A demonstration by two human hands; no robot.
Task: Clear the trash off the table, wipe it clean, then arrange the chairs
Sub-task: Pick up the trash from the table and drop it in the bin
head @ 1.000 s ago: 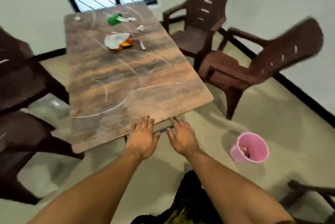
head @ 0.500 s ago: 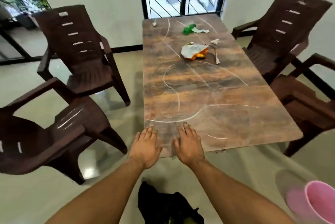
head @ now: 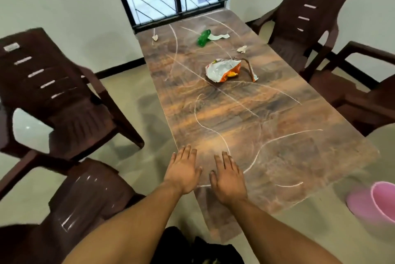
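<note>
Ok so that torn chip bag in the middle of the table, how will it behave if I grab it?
The chip bag looks crumpled and torn open, so probably light and floppy, collapsing under a pinch. Its shiny foil lining suggests it may skid on the table if pushed.

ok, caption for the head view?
Left hand and right hand open at table end; chip bag and green wrapper not yet cleared.

Wood-grain table (head: 245,118), glossy plastic chairs (head: 70,101), crinkled foil wrapper (head: 223,69)
</note>
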